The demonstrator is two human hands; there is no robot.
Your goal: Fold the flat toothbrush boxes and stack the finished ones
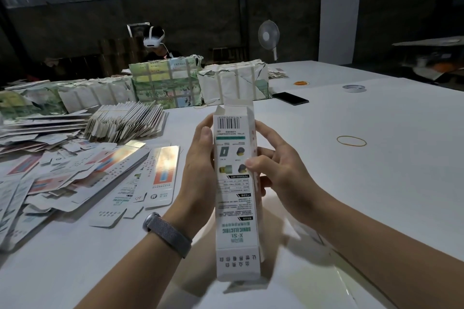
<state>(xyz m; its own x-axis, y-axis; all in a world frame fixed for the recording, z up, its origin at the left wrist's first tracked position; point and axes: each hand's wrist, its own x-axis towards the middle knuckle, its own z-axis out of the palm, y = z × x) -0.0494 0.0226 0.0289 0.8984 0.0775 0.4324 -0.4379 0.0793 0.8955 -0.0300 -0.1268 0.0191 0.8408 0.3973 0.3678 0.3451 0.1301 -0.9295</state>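
Both hands are gripping one box (234,183) upright above the white surface (364,183) — left hand (200,165) wrapping its left side, right hand (273,170) pinching the right edge, likely squaring it up. It is looking opened into a tall white tube, barcode uppermost, top flaps standing unfolded — flat boxes (82,170) lying at left.

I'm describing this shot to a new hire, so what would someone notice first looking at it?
First, the tall white toothbrush box held upright at centre, far-end flaps open, with the left hand and right hand gripping its sides. Next, the messy spread of flat boxes on the table's left side. Behind it, strapped bundles line the far edge, with a headset-wearing person beyond.
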